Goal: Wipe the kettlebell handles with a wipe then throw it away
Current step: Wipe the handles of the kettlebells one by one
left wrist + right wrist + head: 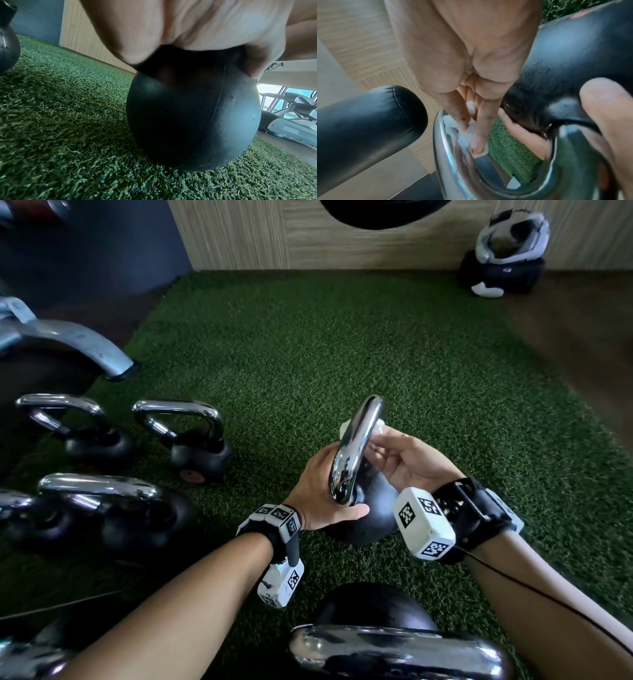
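A black kettlebell (371,510) with a chrome handle (358,440) stands on the green turf (342,337) in front of me. My left hand (329,487) grips it where the handle meets the body, thumb on the near side. In the left wrist view the palm (171,27) sits on top of the round body (193,121). My right hand (387,446) pinches a white wipe (379,429) against the upper right side of the handle. The right wrist view shows its fingers (477,135) pressing the wipe (464,134) onto the chrome handle (447,155).
Three more kettlebells (195,436) (89,433) (137,508) stand in a group at the left, and another (394,642) lies close below my arms. A grey machine leg (68,340) is at far left. A helmet on a bag (507,244) sits by the far wall.
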A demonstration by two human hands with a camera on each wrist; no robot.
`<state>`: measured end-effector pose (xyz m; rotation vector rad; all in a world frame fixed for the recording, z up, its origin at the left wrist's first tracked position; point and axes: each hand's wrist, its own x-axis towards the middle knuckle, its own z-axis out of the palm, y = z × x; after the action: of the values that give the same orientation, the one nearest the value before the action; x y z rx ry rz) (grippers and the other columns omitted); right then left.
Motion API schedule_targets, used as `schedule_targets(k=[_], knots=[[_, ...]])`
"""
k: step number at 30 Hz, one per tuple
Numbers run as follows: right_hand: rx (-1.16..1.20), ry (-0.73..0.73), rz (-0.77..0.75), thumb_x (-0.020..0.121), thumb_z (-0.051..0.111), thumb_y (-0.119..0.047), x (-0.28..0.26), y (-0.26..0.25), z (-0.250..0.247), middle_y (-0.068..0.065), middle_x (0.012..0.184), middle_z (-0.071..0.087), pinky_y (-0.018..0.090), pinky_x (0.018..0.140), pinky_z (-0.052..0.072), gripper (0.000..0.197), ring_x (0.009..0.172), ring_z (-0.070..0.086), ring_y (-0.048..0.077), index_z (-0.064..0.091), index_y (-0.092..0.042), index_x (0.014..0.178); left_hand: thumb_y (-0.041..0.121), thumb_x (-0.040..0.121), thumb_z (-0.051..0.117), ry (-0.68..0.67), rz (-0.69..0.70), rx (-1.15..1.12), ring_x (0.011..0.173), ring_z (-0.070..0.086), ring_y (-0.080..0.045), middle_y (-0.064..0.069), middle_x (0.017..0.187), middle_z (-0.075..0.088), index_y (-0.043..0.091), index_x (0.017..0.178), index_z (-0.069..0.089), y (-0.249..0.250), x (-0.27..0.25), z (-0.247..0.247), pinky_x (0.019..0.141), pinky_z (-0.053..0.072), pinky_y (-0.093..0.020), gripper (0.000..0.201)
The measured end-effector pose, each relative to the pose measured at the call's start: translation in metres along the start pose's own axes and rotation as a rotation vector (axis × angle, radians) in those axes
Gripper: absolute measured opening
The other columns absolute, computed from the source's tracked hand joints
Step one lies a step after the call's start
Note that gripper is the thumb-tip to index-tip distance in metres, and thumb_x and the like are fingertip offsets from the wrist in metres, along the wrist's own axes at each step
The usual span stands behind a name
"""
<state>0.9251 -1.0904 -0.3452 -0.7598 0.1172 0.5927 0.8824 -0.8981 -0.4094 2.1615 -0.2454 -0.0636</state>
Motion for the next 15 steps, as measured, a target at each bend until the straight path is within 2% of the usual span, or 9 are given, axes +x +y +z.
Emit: schedule_targets(k=[1, 3, 5, 7, 9, 12, 13, 15], knots=[[-0.008, -0.033, -0.002, 0.072, 0.083, 0.000, -0.003, 0.001, -0.002, 0.021, 0.102, 0.071, 0.019, 0.071, 0.063, 0.043, 0.077, 0.077, 0.017, 0.066, 0.008, 0.111, 0.052, 0.056, 0.092, 0.013, 0.004, 0.006, 0.127, 0.059, -0.028, -0.003, 0.137, 0.060, 0.081, 0.121, 0.020, 0.002, -0.002, -0.001, 0.113, 0.044, -0.053, 0.101], [-0.045, -0.049, -0.058, 0.077, 0.074, 0.004, -0.008, 0.000, -0.002, 0.020, 0.100, 0.074, 0.022, 0.072, 0.064, 0.035, 0.082, 0.077, 0.019, 0.066, 0.008, 0.111, 0.053, 0.055, 0.091, 0.026, 0.014, 0.001, 0.129, 0.059, -0.028, -0.004, 0.138, 0.060, 0.086, 0.117, 0.015, 0.004, -0.005, -0.002, 0.115, 0.043, -0.052, 0.103], [-0.076, 0.027, -0.137, 0.079, 0.065, 0.007, -0.008, -0.002, 0.003, 0.019, 0.095, 0.076, 0.022, 0.069, 0.063, 0.026, 0.080, 0.077, 0.021, 0.067, 0.009, 0.105, 0.053, 0.054, 0.090, 0.038, 0.016, -0.001, 0.133, 0.055, -0.025, -0.002, 0.143, 0.055, 0.088, 0.115, 0.013, 0.007, -0.005, -0.002, 0.117, 0.040, -0.051, 0.104], [-0.140, 0.155, -0.239, 0.079, 0.068, 0.012, -0.005, -0.004, 0.012, 0.016, 0.086, 0.077, 0.023, 0.065, 0.063, 0.017, 0.074, 0.077, 0.022, 0.069, 0.006, 0.095, 0.054, 0.054, 0.089, 0.038, 0.017, 0.000, 0.137, 0.051, -0.023, 0.001, 0.146, 0.052, 0.089, 0.114, 0.013, 0.010, -0.006, -0.003, 0.119, 0.038, -0.050, 0.104], [-0.292, 0.298, -0.355, 0.082, 0.070, 0.016, -0.003, -0.003, 0.019, 0.012, 0.078, 0.076, 0.025, 0.065, 0.064, 0.015, 0.067, 0.076, 0.020, 0.070, 0.003, 0.091, 0.053, 0.053, 0.090, 0.047, 0.012, -0.020, 0.135, 0.053, -0.025, -0.001, 0.144, 0.055, 0.087, 0.118, 0.016, 0.008, -0.005, -0.001, 0.118, 0.038, -0.051, 0.104], [-0.614, 0.481, -0.505, 0.081, 0.078, 0.011, -0.002, -0.002, 0.023, 0.010, 0.075, 0.076, 0.028, 0.066, 0.065, 0.016, 0.064, 0.076, 0.017, 0.074, -0.004, 0.084, 0.055, 0.053, 0.091, 0.029, -0.002, -0.051, 0.138, 0.051, -0.025, -0.001, 0.147, 0.052, 0.085, 0.122, 0.017, 0.006, -0.006, -0.001, 0.118, 0.038, -0.052, 0.106], [-0.728, 0.538, -0.548, 0.079, 0.081, 0.007, -0.001, -0.002, 0.024, 0.007, 0.074, 0.076, 0.029, 0.065, 0.065, 0.017, 0.064, 0.076, 0.015, 0.075, -0.008, 0.080, 0.057, 0.053, 0.091, 0.024, -0.005, -0.048, 0.139, 0.049, -0.024, -0.001, 0.149, 0.049, 0.082, 0.124, 0.018, 0.007, -0.006, -0.001, 0.119, 0.038, -0.053, 0.105], [-0.936, 0.623, -0.605, 0.076, 0.086, -0.002, 0.004, -0.004, 0.027, -0.002, 0.069, 0.074, 0.023, 0.059, 0.062, 0.017, 0.056, 0.071, 0.001, 0.074, -0.014, 0.076, 0.060, 0.053, 0.087, 0.023, -0.010, -0.028, 0.142, 0.045, -0.024, -0.003, 0.152, 0.044, 0.067, 0.132, 0.020, 0.009, -0.008, -0.002, 0.121, 0.036, -0.052, 0.104]])
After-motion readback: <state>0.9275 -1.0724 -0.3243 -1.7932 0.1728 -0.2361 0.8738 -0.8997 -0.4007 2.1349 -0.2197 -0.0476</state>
